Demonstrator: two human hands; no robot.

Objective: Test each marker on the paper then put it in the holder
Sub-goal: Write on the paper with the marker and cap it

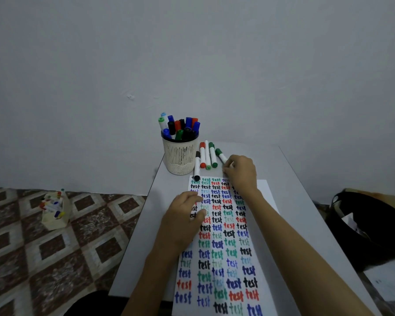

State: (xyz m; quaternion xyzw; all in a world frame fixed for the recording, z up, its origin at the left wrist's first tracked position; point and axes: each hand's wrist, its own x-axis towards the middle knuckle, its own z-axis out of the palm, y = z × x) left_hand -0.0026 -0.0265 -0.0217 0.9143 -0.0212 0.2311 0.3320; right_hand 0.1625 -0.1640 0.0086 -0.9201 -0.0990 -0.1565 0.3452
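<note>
1. While the left hand [183, 213] rests on the paper [228, 252], fingers loosely bent, close together and holding nothing, the right hand [240, 172] reaches past the sheet's far edge to a green-capped marker [221, 155] lying slanted on the table [301, 197].
2. The right hand's fingers are curled down over the marker's white barrel and hide its lower end. Whether they have closed on it cannot be told from this view.
3. Four other markers [207, 156] lie side by side between that one and the holder [180, 156], a slotted cream cup crowded with capped markers. It stands near the table's far left corner, just beyond the sheet.
4. By its look, the green-capped marker is a light, stiff tube of smooth plastic. It is likely to roll on the hard tabletop and to slip in a loose grip, but it is hardly fragile.
5. The soundest hold appears to be mid-barrel, thumb against two fingers and clear of the cap. That leaves the cap free for the other hand to pull off, probably with a firm tug.
6. The paper, covered in rows of the word "test" in several colours, is thin and limp. It would likely slide under a pen stroke unless a hand pins it.
7. The holder looks light and top-heavy, so a marker pushed in among the others could tip it.
</note>
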